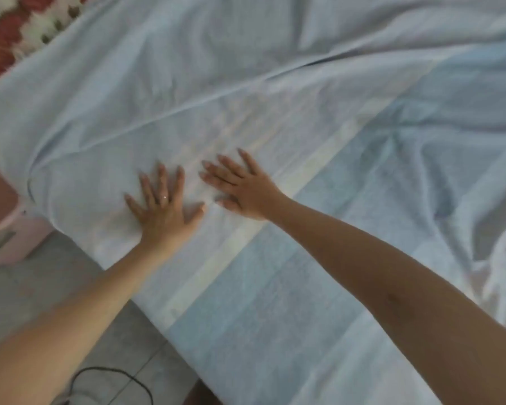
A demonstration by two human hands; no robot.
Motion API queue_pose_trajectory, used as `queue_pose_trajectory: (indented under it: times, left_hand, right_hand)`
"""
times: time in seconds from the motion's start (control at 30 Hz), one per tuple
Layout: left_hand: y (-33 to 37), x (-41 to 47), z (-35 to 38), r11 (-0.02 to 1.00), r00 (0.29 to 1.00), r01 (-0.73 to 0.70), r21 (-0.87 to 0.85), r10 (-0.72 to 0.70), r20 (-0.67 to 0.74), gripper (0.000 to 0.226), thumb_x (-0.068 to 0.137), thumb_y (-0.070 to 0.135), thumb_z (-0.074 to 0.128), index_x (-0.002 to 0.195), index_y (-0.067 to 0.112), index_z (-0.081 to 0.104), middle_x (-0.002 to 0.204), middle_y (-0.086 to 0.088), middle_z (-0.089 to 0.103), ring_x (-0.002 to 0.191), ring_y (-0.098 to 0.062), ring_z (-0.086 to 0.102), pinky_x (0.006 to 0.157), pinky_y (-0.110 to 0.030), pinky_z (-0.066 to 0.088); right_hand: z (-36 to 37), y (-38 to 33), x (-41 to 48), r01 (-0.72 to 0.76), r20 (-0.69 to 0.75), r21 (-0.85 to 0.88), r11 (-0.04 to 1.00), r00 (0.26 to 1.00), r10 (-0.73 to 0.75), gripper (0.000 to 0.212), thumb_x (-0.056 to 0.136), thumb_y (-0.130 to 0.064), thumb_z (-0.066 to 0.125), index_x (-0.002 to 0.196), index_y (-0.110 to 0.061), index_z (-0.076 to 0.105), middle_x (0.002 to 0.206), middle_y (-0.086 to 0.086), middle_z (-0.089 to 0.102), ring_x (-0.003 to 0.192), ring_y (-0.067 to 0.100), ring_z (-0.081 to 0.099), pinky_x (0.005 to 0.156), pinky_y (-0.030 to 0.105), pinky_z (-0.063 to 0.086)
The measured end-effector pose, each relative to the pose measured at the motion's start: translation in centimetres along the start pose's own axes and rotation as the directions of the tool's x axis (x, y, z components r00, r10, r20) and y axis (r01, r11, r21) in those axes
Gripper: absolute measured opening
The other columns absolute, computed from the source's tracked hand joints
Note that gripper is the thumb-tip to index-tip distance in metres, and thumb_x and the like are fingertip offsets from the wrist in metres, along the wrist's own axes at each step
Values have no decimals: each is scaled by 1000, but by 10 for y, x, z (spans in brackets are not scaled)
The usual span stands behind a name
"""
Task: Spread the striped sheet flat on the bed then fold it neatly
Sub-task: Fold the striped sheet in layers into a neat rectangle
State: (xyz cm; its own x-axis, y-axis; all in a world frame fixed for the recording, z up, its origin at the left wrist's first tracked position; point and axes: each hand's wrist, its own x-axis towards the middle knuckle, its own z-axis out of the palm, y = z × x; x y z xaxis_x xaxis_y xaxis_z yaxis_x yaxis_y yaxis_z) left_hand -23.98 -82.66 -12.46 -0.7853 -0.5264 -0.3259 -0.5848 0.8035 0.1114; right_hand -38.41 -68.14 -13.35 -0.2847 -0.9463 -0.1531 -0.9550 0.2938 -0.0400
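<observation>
The striped sheet (pixel 289 92), pale blue with faint white and yellow bands, covers the bed across most of the view. A long crease runs diagonally through its middle, and its right part lies rumpled. My left hand (pixel 165 204) presses flat on the sheet near the bed's left edge, fingers spread, a ring on one finger. Just to its right, my right hand (pixel 240 187) also lies flat on the sheet with straight, spread fingers. Neither hand grips any cloth.
A red and white patterned cloth (pixel 15 33) shows at the top left corner. A pink piece of furniture (pixel 3 229) stands left of the bed. Grey tiled floor (pixel 56 282) lies below, with a black cable (pixel 111 378) on it.
</observation>
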Motion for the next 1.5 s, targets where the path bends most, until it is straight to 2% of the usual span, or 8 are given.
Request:
queue_pose_trajectory:
  times: [0.1, 0.23, 0.33, 0.5, 0.73, 0.93, 1.37, 1.5]
  left_hand:
    - [-43, 117, -53, 976, 979, 200, -84, -196, 51, 94, 79, 76, 42, 150, 36, -5, 159, 2, -12, 144, -34, -14, 108, -67, -6]
    - [-79, 176, -70, 998, 997, 46, -40, -48, -55, 108, 60, 88, 41, 147, 26, 24, 152, -14, 20, 144, -29, 9, 107, -66, 1]
    - [-92, 172, -63, 1000, 975, -24, -9, 21, -220, 84, 72, 72, 40, 129, 11, 47, 131, -20, 45, 122, -34, 43, 108, -62, 18]
    - [-94, 175, -61, 996, 948, -90, 7, 88, -305, 63, 77, 49, 45, 124, 9, 52, 131, -19, 50, 106, -34, 51, 108, -60, 21]
    - [-103, 184, -55, 992, 934, -129, -7, 119, -337, 61, 77, 48, 47, 123, 9, 60, 130, -15, 53, 121, -29, 47, 106, -61, 24]
    - [-102, 187, -54, 992, 943, -114, -54, 91, -321, 63, 75, 50, 47, 127, 15, 49, 131, -15, 54, 119, -29, 49, 102, -60, 27]
    - [-104, 190, -52, 989, 930, -107, -97, 65, -362, 60, 72, 47, 50, 121, 14, 60, 129, -14, 53, 122, -27, 45, 108, -58, 20]
    - [-104, 189, -50, 988, 915, -126, -94, 79, -396, 61, 72, 46, 49, 125, 15, 51, 130, -14, 51, 122, -27, 44, 109, -58, 19]
  right_hand:
    - [-16, 89, 84, -332, 132, 15, 943, 936, 327, 64, 92, -64, 22, 151, -39, 13, 160, -6, 11, 147, 24, 10, 107, 68, 2]
    - [-35, 144, 117, -792, 214, 73, 606, 606, 766, 80, 88, -69, 27, 153, -27, 3, 161, -4, -2, 147, 27, -3, 106, 70, -3]
    - [-38, 116, 137, -628, -203, 51, 776, 754, 624, 72, 85, -52, 39, 137, -2, 35, 140, 22, 46, 134, 35, 38, 109, 61, 17]
    - [-57, 83, 237, -171, -416, 169, 971, 880, 228, 47, 92, -36, 41, 132, -13, 45, 136, 11, 54, 128, 29, 44, 108, 46, 25]
    - [-124, 156, 375, -450, -47, 516, 729, 835, 548, 43, 100, -10, 30, 140, -19, 43, 144, 1, 41, 119, 23, 51, 95, 37, 44]
    - [-145, 213, 432, -383, 292, 280, 880, 907, 302, 27, 87, -34, 65, 106, -16, 64, 103, 0, 54, 90, 18, 53, 75, 28, 39]
    - [-131, 194, 463, -317, -21, 476, 820, 928, 371, 16, 92, -7, 51, 102, -6, 63, 99, 1, 59, 88, 12, 52, 69, 13, 39]
    - [-121, 165, 437, -183, -113, 610, 771, 943, 313, 34, 93, -9, 50, 126, -6, 51, 128, 7, 47, 110, 13, 48, 98, 30, 45]
